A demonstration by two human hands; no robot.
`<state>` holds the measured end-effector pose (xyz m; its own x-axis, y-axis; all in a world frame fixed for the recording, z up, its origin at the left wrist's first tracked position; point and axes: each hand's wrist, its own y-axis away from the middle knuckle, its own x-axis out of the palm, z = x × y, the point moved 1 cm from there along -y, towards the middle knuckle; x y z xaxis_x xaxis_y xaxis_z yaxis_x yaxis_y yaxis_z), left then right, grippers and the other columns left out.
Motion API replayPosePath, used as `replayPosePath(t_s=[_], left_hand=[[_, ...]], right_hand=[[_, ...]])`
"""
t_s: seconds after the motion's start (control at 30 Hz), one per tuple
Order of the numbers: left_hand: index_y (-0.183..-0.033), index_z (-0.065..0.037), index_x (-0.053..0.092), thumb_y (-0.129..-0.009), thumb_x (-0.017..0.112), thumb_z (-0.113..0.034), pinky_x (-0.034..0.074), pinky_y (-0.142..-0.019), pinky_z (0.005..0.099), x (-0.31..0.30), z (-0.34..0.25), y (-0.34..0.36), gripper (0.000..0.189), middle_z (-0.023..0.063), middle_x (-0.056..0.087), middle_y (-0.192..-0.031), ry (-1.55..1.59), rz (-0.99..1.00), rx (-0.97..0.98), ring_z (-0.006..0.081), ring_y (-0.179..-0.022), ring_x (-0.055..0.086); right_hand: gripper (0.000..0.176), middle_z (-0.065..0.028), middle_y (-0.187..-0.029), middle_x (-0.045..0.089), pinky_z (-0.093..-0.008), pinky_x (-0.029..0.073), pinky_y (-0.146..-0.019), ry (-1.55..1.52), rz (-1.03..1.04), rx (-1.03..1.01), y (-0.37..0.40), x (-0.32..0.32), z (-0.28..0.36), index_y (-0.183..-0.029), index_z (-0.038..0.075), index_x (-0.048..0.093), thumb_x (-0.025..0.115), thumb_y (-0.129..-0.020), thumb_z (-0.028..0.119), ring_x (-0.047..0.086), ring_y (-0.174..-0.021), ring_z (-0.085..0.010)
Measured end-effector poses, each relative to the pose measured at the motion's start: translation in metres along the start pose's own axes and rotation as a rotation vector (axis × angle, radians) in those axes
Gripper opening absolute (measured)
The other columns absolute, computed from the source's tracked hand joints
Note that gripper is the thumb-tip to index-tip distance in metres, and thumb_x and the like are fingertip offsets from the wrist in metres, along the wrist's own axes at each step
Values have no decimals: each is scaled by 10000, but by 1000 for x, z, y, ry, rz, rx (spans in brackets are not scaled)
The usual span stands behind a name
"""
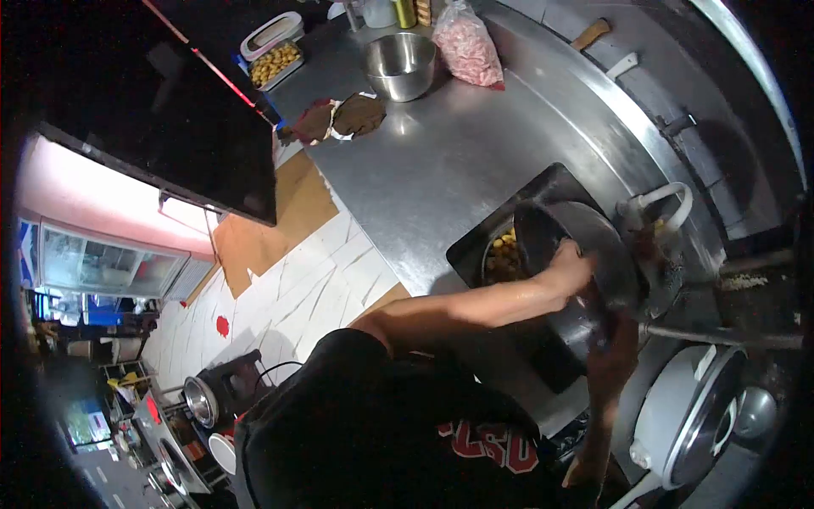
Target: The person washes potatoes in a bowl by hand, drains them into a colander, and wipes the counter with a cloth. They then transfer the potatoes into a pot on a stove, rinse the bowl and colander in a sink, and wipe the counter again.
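Observation:
A large dark pan (606, 233) is tilted over a black square basin or tray in the metal counter. My left hand (572, 270) is over the pan's inside, fingers curled and partly smeared; what they hold, if anything, cannot be made out. Close by, my right hand (609, 352) is at the pan's lower edge, dark and blurred, its fingers not clear. Beside the pan, small yellow round pieces of food (506, 248) lie in a dark vessel, partly hidden by the pan and my left forearm.
On the metal counter (424, 182) are a steel bowl (400, 68), a bag of pink pieces (468, 47), dark cloths (358, 115) and a container of yellow pieces (275, 66). A white faucet (681, 204) and a lidded white pot (678, 407) stand at the right.

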<state>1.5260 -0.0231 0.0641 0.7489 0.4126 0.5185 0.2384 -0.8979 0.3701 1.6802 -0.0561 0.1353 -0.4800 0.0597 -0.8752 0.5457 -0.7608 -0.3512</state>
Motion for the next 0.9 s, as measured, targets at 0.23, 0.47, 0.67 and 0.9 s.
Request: replayPosePath(t_s=[0.23,0.47,0.67,0.9], left_hand=[[-1168,-54,430,-842,511,-118,451,-799,326,-42,-71,73,342,85,524,-1087,-324,587,176,192,-926,531],[-825,6,616,-840,422,-280,464,-637,404,-281,-93,23,346,197,604,-786,-1199,6,632,272,-714,594],[-784,-14,615,-752,522,-181,480,-624,442,-453,-175,16,193,226,590,-799,-1752,-429,653,376,-683,588],[-1078,-73,526,-767,532,-206,450,-800,438,-539,-205,-44,338,191,389,-1237,-1908,-700,439,401,-1034,460]], right_hand=[[178,-137,-732,577,-335,459,-585,175,-270,-126,39,7,-23,-885,17,593,479,-804,126,563,-662,-303],[339,-165,-678,442,-281,369,-510,252,-328,-9,40,-35,81,-905,-34,515,529,-576,-115,406,-549,-300],[333,-115,-622,374,-209,326,-506,311,-418,63,23,-52,155,-822,-20,470,494,-519,-156,399,-531,-186],[300,-81,-648,487,-210,368,-536,273,-576,113,26,-37,151,-921,-33,524,478,-645,-141,438,-563,-121]])
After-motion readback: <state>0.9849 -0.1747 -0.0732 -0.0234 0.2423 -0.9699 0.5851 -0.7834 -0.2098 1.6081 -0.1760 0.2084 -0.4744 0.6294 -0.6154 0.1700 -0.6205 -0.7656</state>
